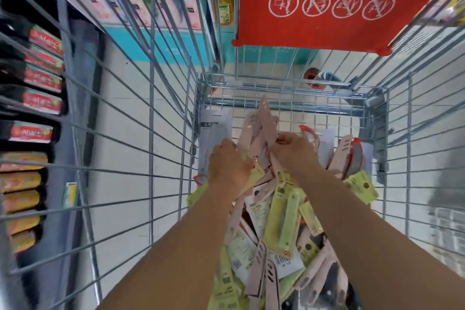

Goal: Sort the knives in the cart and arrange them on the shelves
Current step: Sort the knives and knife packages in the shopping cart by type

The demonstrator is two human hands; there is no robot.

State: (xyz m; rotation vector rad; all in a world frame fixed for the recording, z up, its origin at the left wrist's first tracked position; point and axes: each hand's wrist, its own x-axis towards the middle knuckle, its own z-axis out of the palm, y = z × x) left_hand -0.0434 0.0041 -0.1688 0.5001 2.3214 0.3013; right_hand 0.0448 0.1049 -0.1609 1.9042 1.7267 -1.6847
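Wire shopping cart (254,88): holds a heap of packaged knives (281,229), pink and green sheaths on cards, filling the basket floor. Right hand (293,150) pinches a pink-sheathed knife (267,118), long axis pointing away toward the cart's far end, tip raised. Left hand (230,162), just beside, curls over a bundle of pink knives (247,131); exact grip unclear. Remaining heap lies nearer, beneath both forearms. Shelves (35,108): left of cart.

Knives (274,211) lie heaped in the cart (289,88) (shelves (32,108) stand left of it).

Red seat flap (347,7) (pictograms), tiled floor (125,108)
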